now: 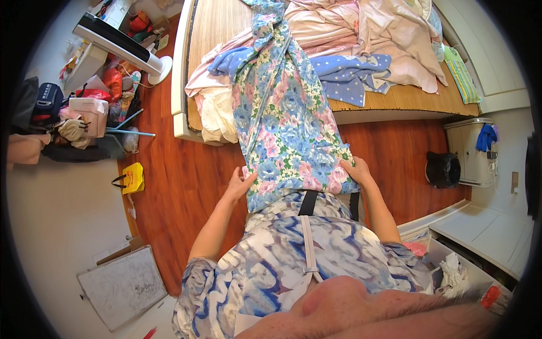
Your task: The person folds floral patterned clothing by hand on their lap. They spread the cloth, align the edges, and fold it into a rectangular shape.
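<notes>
A blue, pink and green floral cloth point(292, 123) stretches from the bed point(218, 21) toward my waist. Its far part is bunched and twisted on the bed; the near part spreads wider, with a folded band along the near end. My left hand point(239, 183) grips the cloth's left near corner, thumb on top. On the right near corner, my right hand point(357, 169) holds the edge the same way. Beneath the cloth on the bed lie a blue polka-dot cloth point(343, 76) and a cream cloth point(218, 114).
Pink bedding point(326, 25) is heaped on the bed's woven mat. A tower fan point(123, 46) leans left of the bed near piled bags. The yellow bag point(134, 178) and whiteboard point(123, 288) stand by the left wall. At right are a black bin point(442, 169) and white cabinet point(463, 148).
</notes>
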The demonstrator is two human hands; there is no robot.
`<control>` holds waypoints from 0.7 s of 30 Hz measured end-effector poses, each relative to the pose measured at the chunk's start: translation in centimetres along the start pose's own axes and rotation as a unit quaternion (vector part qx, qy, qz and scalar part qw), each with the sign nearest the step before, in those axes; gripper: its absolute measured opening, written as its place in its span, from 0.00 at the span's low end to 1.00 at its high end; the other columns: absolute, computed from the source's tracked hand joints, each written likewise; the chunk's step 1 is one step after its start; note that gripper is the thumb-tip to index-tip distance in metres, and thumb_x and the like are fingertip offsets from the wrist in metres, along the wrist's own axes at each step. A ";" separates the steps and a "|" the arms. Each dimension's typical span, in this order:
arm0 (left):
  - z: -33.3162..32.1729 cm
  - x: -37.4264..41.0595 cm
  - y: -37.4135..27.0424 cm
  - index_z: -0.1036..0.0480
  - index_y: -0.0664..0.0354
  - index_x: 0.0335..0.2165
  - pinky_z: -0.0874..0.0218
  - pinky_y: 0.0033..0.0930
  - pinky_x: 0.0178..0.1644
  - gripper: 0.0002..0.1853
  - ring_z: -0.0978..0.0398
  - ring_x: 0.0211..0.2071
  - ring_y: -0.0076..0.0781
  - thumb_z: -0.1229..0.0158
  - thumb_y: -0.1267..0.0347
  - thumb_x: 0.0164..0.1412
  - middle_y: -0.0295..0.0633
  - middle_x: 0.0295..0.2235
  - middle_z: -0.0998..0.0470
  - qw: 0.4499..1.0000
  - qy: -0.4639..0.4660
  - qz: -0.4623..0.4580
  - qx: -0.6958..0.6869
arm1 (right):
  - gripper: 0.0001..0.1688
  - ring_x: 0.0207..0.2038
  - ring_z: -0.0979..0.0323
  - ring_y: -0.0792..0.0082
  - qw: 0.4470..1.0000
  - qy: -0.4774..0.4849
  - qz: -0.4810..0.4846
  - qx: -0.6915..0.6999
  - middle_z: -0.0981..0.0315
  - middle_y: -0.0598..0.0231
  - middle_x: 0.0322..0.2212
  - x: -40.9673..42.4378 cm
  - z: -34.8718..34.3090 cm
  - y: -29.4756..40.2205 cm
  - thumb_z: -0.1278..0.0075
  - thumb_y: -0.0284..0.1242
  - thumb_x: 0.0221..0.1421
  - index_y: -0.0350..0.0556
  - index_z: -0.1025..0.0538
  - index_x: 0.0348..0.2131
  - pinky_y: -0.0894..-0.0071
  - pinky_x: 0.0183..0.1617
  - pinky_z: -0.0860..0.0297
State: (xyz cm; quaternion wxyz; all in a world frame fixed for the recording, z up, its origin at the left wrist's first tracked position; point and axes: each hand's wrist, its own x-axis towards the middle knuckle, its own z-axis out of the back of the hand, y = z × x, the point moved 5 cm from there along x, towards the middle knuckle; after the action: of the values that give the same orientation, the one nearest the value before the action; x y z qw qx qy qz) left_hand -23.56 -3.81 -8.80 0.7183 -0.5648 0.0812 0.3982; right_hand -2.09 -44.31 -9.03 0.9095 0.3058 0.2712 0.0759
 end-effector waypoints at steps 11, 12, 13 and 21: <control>-3.0 -3.5 -4.3 0.35 0.65 0.49 0.36 0.42 0.49 0.27 0.26 0.44 0.53 0.39 0.66 0.51 0.59 0.41 0.25 0.969 -0.074 -0.192 0.136 | 0.18 0.33 0.27 0.60 0.997 -0.045 0.048 0.050 0.26 0.47 0.31 -4.7 1.2 0.2 0.47 0.33 0.50 0.34 0.29 0.35 0.62 0.38 0.33; -2.8 -5.5 -3.4 0.35 0.65 0.48 0.36 0.42 0.48 0.26 0.26 0.43 0.54 0.40 0.67 0.51 0.59 0.40 0.25 0.971 -0.045 -0.192 0.132 | 0.18 0.34 0.28 0.63 0.997 -0.024 0.049 0.061 0.25 0.50 0.32 -7.0 1.3 0.2 0.47 0.32 0.51 0.35 0.28 0.37 0.64 0.39 0.32; -2.9 -7.0 -2.1 0.35 0.65 0.48 0.36 0.42 0.48 0.27 0.26 0.44 0.54 0.39 0.65 0.51 0.59 0.41 0.25 0.966 -0.037 -0.197 0.164 | 0.18 0.35 0.28 0.64 0.993 0.001 0.039 0.113 0.25 0.51 0.33 -8.9 0.6 -0.8 0.47 0.31 0.52 0.35 0.28 0.38 0.64 0.40 0.32; -1.4 -4.2 -5.0 0.40 0.63 0.54 0.35 0.45 0.48 0.42 0.28 0.45 0.56 0.35 0.52 0.47 0.58 0.43 0.27 0.949 0.031 -0.059 0.308 | 0.22 0.38 0.30 0.77 0.954 0.111 -0.048 0.275 0.25 0.62 0.38 -8.9 -1.0 -2.7 0.46 0.28 0.52 0.34 0.28 0.45 0.73 0.42 0.32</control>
State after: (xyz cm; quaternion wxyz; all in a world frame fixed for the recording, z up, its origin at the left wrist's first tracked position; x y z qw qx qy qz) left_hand -22.62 -7.27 -3.14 0.8769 -0.3315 0.1884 0.2927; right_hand -10.24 -48.63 -7.30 0.7571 0.5203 0.3949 -0.0122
